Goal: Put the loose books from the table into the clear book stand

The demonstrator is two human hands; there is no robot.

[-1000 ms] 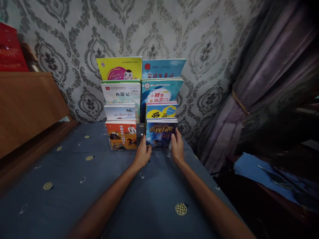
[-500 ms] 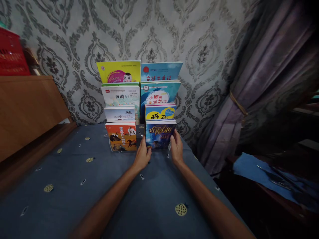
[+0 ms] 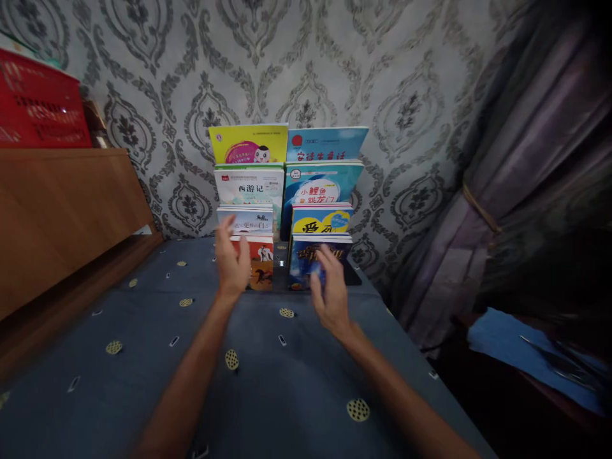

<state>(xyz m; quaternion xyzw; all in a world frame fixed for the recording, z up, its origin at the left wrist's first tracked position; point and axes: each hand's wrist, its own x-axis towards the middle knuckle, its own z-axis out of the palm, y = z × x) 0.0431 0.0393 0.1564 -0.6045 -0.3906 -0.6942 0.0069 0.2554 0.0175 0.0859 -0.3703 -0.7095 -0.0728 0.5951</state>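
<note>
Two columns of books stand upright in stepped rows on the bed. My left hand (image 3: 233,261), fingers apart and blurred, is in front of the orange book (image 3: 262,268) at the lower left and hides part of it. In front of the dark blue book (image 3: 301,261) at the lower right is my right hand (image 3: 332,290), its fingers loosely spread. Neither hand holds anything. Behind are a pale book (image 3: 258,222), a white book (image 3: 248,182), a yellow book (image 3: 229,143), a yellow-and-blue book (image 3: 310,223) and two blue books, one the tall rear book (image 3: 351,137).
A patterned wall (image 3: 268,76) rises behind the books. At the left a red basket (image 3: 43,102) sits on a wooden cabinet (image 3: 71,210). A tied curtain (image 3: 478,197) hangs at the right, near a blue cloth (image 3: 507,344) with dark objects on it. Blue patterned bedding (image 3: 296,395) lies below.
My left hand has let go of the dark blue book and moved left to the orange book. My right hand has come off its right side to its front. The view has shifted left.
</note>
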